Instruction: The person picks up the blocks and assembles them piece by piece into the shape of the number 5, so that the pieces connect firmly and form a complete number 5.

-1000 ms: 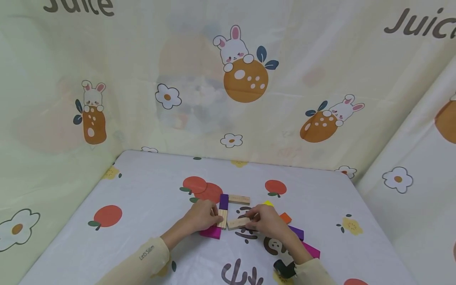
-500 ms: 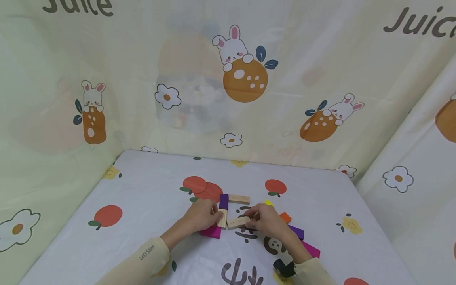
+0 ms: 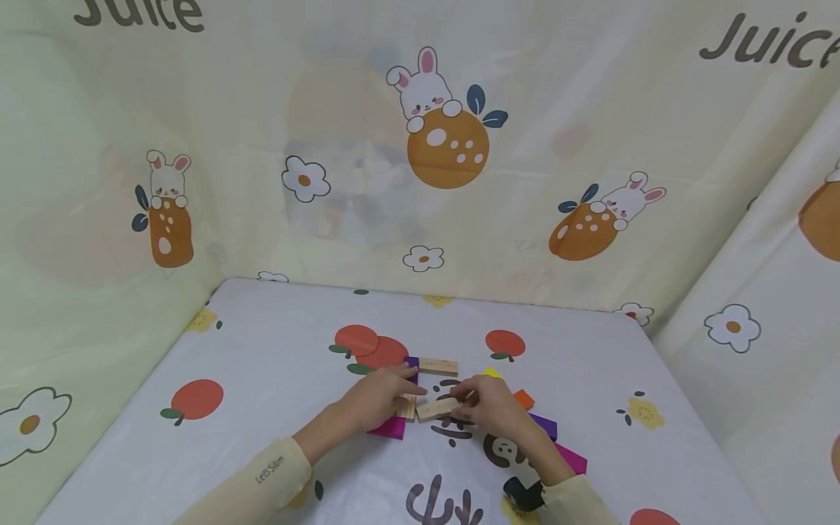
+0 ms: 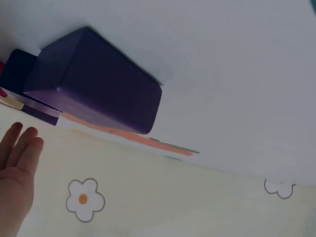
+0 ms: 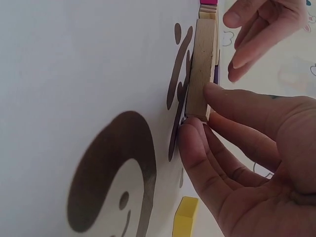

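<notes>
My right hand [image 3: 488,406] pinches the end of a plain wooden block [image 3: 436,410] between thumb and fingers; in the right wrist view this block [image 5: 201,64] lies along the cloth. Fingers extended, my left hand [image 3: 379,397] hovers over another plain block [image 3: 410,410], which it partly hides. Behind that one, a purple block [image 3: 412,362] meets a further plain block [image 3: 438,367], forming a corner. A magenta block [image 3: 390,429] sits just in front of the left hand. In the left wrist view, the left hand [image 4: 17,177] shows straight fingers apart from a large purple block [image 4: 108,84].
Right of the right hand lie a yellow block [image 3: 492,373], an orange block [image 3: 523,399], a purple block [image 3: 545,426] and a magenta block [image 3: 571,458]. A printed white cloth [image 3: 262,350] covers the table. Printed curtains [image 3: 354,240] hang behind and at the sides.
The left hand has let go of the plain block, and its fingers have straightened and reached forward over it. The right hand keeps its pinch with hardly any movement.
</notes>
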### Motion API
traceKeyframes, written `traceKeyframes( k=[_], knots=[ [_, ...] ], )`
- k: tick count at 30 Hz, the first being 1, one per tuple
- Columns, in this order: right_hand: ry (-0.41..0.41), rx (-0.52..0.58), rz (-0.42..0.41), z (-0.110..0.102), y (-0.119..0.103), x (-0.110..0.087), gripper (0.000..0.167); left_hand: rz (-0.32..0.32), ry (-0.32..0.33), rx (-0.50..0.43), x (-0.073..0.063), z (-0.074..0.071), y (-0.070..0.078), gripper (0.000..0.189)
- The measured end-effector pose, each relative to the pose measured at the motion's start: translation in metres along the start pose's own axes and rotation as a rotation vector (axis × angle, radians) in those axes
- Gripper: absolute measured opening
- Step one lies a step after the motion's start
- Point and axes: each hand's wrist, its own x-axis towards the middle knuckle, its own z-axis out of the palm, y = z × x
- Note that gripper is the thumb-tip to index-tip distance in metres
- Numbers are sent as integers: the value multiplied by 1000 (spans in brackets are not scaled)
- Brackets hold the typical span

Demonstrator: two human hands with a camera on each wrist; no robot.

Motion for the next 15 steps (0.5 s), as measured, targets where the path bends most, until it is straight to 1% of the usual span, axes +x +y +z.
traceKeyframes(
  k=[4, 10, 15],
  knots=[
    [-2, -6, -6, 0, 1, 0, 23, 24, -46, 33, 0, 3, -2, 34],
    [-6, -4, -32, 0, 4, 0, 23, 41, -85, 10, 1, 7, -6, 33],
    [1, -6, -30, 0, 4, 0, 22, 25, -102, 17, 1, 6, -5, 31]
  ],
)
